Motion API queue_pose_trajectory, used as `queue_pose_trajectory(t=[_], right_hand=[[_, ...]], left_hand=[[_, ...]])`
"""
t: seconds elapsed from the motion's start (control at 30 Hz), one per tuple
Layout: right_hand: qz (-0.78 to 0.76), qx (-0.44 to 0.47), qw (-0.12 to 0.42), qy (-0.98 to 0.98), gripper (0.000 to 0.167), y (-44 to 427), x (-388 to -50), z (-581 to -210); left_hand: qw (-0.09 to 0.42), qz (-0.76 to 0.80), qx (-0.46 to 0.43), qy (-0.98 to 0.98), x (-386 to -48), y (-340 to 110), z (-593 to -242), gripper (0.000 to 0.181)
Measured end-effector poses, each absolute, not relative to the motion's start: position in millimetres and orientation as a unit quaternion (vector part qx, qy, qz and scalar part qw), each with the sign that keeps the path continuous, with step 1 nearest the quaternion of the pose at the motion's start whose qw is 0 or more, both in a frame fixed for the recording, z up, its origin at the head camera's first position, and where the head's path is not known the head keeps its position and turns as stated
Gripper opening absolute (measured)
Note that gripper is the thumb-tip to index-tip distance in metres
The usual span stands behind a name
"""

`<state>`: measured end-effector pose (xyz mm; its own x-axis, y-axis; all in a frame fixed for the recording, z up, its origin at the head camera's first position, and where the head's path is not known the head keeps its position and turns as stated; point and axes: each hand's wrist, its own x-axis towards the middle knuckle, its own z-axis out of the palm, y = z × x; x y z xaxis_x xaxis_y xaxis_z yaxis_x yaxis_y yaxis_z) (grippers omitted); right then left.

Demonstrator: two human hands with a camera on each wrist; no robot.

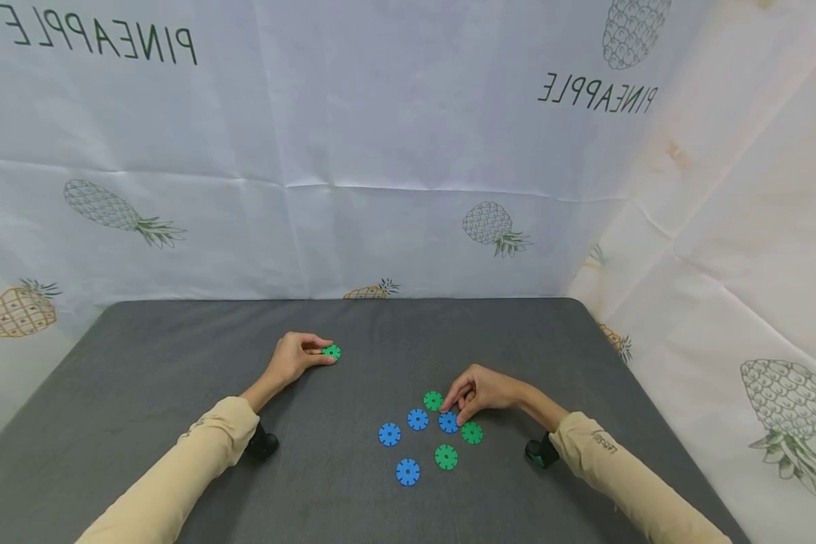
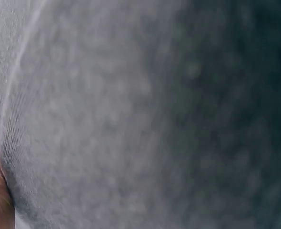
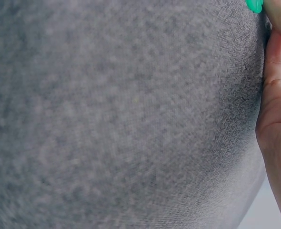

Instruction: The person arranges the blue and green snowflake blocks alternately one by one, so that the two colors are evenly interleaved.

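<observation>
A green, round, notched disc [image 1: 332,352], apparently plastic, is pinched by its edge between thumb and fingers of a person's left hand [image 1: 298,357], over a grey cloth-covered bench [image 1: 333,499]; whether it touches the cloth cannot be told. To the right, a blue, round, notched disc [image 1: 448,423] of like make lies beneath the right hand [image 1: 487,387], its bent thumb and fingertips slightly parted at the rim, their grip, if any, unclear. A clean pick-up calls for fingertips on opposite edges, a light pinch and a straight lift, as a sideways drag could jostle the neighbouring green discs [image 1: 472,433]. The left hand's disc is best lowered flat and released without a nudge. Three more blue discs [image 1: 408,472] and another green one lie nearby. Left-hand fingers cover part of their disc; the left wrist view offers mostly blurred grey, with a sliver of hand, while the right crops a green shape [image 3: 255,5] at its top edge. White pineapple-print cloth [image 1: 381,113] hangs behind.
</observation>
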<state>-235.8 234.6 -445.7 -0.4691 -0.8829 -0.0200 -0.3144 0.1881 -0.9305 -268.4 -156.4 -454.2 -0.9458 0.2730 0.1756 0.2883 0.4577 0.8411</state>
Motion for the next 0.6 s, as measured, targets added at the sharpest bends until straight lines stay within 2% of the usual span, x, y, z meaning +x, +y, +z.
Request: queue_pose_trajectory(t=[0.23,0.4,0.6], right_hand=[[-0.477,-0.416,0.299,0.714,0.027,234,-235,-445],[-0.474,-0.411,0.3,0.719,0.027,234,-236,-446],[-0.474,-0.409,0.302,0.719,0.026,233,-235,-443]], left_hand=[[0.001,-0.439,-0.159,-0.884,-270,-158,-451,0.027],[-0.024,-0.43,-0.133,-0.893,-273,-159,-447,0.033],[-0.043,-0.433,-0.155,-0.887,-275,-163,-440,0.033]])
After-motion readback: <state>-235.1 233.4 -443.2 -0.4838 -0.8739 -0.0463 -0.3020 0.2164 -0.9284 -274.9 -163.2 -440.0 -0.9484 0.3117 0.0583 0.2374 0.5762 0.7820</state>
